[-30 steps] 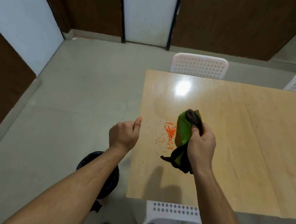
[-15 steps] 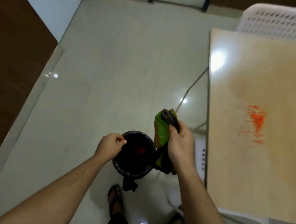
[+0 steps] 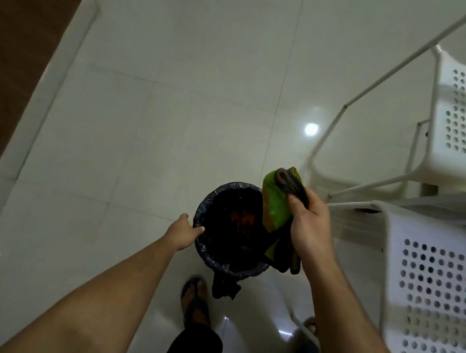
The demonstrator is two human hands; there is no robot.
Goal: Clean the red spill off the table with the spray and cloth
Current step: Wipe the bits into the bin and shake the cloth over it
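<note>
One crumpled green-and-dark cloth hangs lengthwise, top pointing away, gripped in the right hand over the black-lined bin, whose rim the left hand holds.

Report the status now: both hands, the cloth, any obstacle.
Left hand holds black-lined round bin rim. Right hand grips green-and-black cloth over bin. White perforated plastic chair close right.
</note>
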